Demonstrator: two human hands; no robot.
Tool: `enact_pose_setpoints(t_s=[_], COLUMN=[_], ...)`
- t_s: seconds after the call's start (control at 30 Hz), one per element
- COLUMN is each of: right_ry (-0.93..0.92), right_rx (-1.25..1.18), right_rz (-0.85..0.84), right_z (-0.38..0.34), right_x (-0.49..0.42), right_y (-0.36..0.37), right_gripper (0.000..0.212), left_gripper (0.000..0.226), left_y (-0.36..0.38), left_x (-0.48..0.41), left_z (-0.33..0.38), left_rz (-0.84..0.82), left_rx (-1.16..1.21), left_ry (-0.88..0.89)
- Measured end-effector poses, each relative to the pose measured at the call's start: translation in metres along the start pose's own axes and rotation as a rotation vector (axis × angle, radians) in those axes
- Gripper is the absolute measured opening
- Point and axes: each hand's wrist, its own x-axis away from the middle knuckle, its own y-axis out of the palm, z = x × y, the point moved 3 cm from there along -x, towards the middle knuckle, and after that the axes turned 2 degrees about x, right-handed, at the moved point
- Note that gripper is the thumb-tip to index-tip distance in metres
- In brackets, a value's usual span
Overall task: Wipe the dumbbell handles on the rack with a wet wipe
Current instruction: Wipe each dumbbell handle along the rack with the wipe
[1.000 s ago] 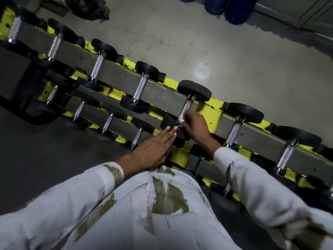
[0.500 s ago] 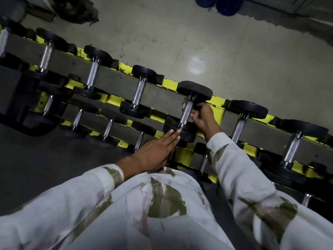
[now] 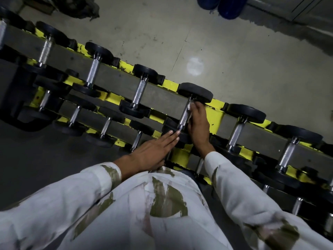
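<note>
A yellow and grey dumbbell rack [image 3: 215, 115] runs diagonally from upper left to lower right, with several black-ended dumbbells on two tiers. My right hand [image 3: 199, 123] is closed around the upper part of the chrome handle [image 3: 183, 120] of the middle top-tier dumbbell, and a small white wet wipe [image 3: 189, 106] shows between my fingers and the handle near its far black end [image 3: 195, 92]. My left hand [image 3: 155, 149] lies flat with fingers straight, its fingertips touching that dumbbell's near black end.
Neighbouring top-tier dumbbells stand left [image 3: 139, 92] and right [image 3: 237, 131] of the held one. Beyond the rack is bare concrete floor [image 3: 234, 51], with blue objects [image 3: 228, 6] at the top edge and a dark heap [image 3: 77, 6] at top left.
My right hand has slid up the handle from its lower end towards the far black end, with the wipe. My left hand has stayed flat by the near end.
</note>
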Motion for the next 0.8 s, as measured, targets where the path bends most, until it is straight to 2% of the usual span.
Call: enact_pose_setpoints(t_s=[0.03, 0.1, 0.2, 0.27, 0.37, 0.43, 0.57, 0.63, 0.73, 0.8], right_ry=[-0.061, -0.161, -0.293, -0.404, -0.671, -0.833, -0.677, -0.628, -0.73, -0.704], right_rx=[0.071, 0.21, 0.407, 0.551, 0.674, 0.726, 0.788, 0.774, 0.744, 0.76], right_rz=[-0.096, -0.2, -0.137, -0.162, -0.349, -0.434, -0.369, -0.4, -0.554, -0.516], right_z=[0.003, 0.002, -0.006, -0.007, -0.01, -0.012, -0.012, -0.014, -0.016, -0.017], right_x=[0.0, -0.007, -0.026, -0.034, -0.026, -0.028, -0.062, -0.056, -0.045, -0.061], right_y=[0.001, 0.0, -0.007, -0.011, -0.008, -0.009, -0.032, -0.032, -0.025, -0.035], right_gripper=[0.061, 0.056, 0.057, 0.054, 0.037, 0.036, 0.029, 0.026, 0.027, 0.031], left_gripper=[0.099, 0.098, 0.098, 0.096, 0.093, 0.092, 0.09, 0.09, 0.09, 0.089], left_y=[0.0, 0.0, -0.001, -0.001, -0.001, 0.001, 0.002, 0.002, 0.001, 0.0], left_x=[0.0, 0.0, 0.0, -0.001, -0.002, -0.001, -0.001, -0.001, -0.001, -0.001], left_z=[0.0, 0.0, 0.003, 0.004, 0.006, 0.007, 0.009, 0.009, 0.012, 0.013], left_rz=[0.001, 0.01, 0.01, 0.009, 0.006, 0.01, 0.023, 0.021, 0.025, 0.023], left_rx=[0.001, 0.0, -0.009, -0.013, -0.007, -0.005, -0.002, 0.004, 0.014, 0.016], left_ry=[-0.003, -0.009, -0.019, -0.028, -0.045, -0.058, -0.076, -0.083, -0.091, -0.099])
